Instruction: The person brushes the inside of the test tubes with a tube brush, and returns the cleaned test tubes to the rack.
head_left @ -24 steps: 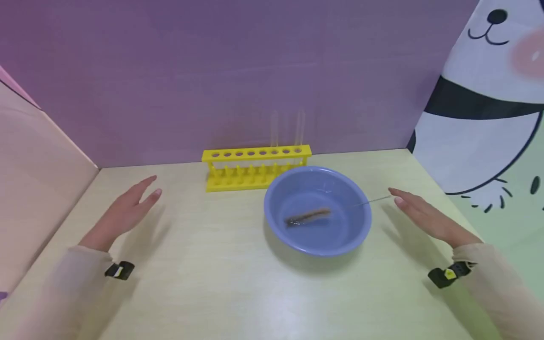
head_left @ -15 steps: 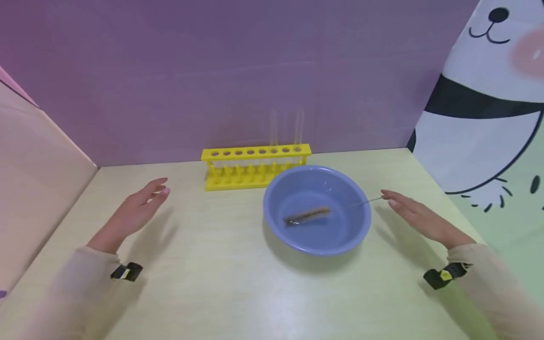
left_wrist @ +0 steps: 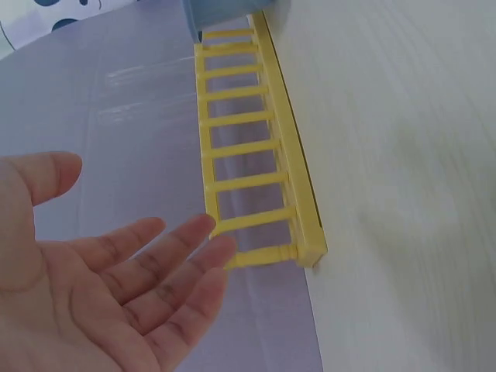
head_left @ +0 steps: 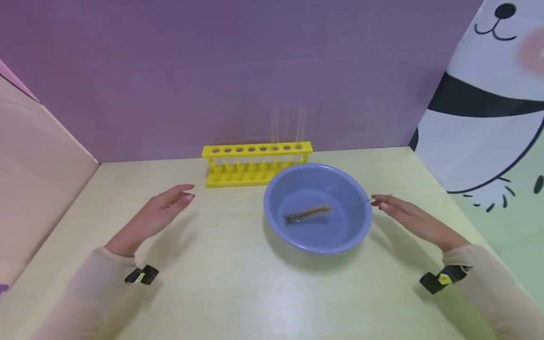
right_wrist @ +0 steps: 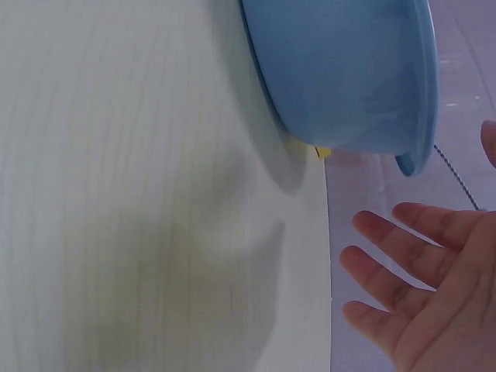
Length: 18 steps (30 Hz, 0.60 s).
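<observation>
A test tube brush [head_left: 308, 214] lies in the blue basin [head_left: 272, 189], its thin twisted wire handle [right_wrist: 457, 177] reaching out over the right rim. My right hand [head_left: 410, 217] is just right of the basin, fingers relaxed and spread, overlapping the end of the wire in the head view. My left hand [head_left: 159, 215] hovers over the table at the left, fingers loosely bent and nothing in them. Beyond it stands a yellow test tube rack [head_left: 257, 151], also seen in the left wrist view, with clear test tubes [head_left: 275, 123] upright at its right end.
The pale wooden table [head_left: 238, 288] carries the rack and basin. A purple backdrop [head_left: 170, 85] rises right behind the rack. A side panel [head_left: 42, 156] borders the table at the left, and a panda-patterned panel [head_left: 484, 146] at the right.
My left hand has moved right, toward the middle. The right hand has come left, closer to the basin's rim. Basin, brush and rack have stayed in place.
</observation>
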Available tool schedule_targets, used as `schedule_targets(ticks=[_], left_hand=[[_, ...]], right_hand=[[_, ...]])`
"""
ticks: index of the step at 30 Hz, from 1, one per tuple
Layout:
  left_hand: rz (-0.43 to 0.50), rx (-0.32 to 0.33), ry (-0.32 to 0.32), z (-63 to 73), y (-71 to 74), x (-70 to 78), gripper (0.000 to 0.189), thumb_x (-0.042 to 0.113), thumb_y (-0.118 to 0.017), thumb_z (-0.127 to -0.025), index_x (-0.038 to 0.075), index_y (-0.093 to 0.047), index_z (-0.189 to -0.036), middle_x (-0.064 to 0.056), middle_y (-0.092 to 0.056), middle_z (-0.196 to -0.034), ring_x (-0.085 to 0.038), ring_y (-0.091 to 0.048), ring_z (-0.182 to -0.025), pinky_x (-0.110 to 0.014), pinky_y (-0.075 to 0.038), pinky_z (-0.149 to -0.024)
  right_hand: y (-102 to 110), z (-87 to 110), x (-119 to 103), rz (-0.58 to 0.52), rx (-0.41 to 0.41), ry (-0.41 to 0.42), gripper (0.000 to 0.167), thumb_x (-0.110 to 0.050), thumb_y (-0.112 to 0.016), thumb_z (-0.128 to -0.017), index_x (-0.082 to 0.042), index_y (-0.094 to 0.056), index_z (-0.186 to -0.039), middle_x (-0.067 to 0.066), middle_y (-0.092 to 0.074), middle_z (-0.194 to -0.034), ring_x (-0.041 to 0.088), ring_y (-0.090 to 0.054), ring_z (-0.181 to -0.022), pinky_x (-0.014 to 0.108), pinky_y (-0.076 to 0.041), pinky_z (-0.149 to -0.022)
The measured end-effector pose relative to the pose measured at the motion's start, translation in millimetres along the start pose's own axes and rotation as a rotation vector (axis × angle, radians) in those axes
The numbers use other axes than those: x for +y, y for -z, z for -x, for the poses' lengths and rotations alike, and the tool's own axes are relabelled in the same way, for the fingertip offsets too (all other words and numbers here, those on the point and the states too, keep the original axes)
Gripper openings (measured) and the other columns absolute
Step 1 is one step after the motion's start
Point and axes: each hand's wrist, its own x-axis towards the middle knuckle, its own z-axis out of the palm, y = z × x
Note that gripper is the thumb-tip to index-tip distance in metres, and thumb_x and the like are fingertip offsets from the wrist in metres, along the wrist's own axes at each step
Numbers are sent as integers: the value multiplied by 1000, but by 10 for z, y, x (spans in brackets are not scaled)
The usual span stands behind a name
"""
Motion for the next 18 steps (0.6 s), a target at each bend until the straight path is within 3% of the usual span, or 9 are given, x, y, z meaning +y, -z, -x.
schedule_targets(ticks=[2,8,13,18], left_hand=[[12,-9,-15,-13,-31,38,59,44,-39,-100,6,-32,-145,-20,-50,-135,-40,-46,-122,-59,-39,-95],[68,-32,-50,-71,-135,160,58,43,-43,-99,5,-36,-142,-16,-52,-134,-38,-47,-123,-56,-40,-96],[130,-60,-72,-112,-237,252,55,41,-46,-98,6,-40,-141,-13,-53,-134,-35,-48,-123,-54,-40,-98],[181,-70,-90,-148,-316,292,52,37,-47,-98,5,-43,-139,-13,-54,-133,-33,-49,-123,-51,-40,-99]], right_hand=[[-14,-14,-24,13,13,10,45,-28,-33,-104,-4,-38,-142,16,-49,-136,37,-36,-130,59,-32,-99],[-51,-34,-86,5,30,27,42,-26,-36,-103,-4,-45,-137,13,-53,-133,-5,-46,-115,19,-37,-94],[-74,-47,-120,-55,37,48,40,-22,-37,-103,0,-46,-136,14,-57,-127,-3,-53,-107,18,-42,-90],[-140,-70,-144,-94,49,-13,43,-25,-40,-102,2,-44,-135,17,-57,-127,-5,-52,-107,18,-41,-90]])
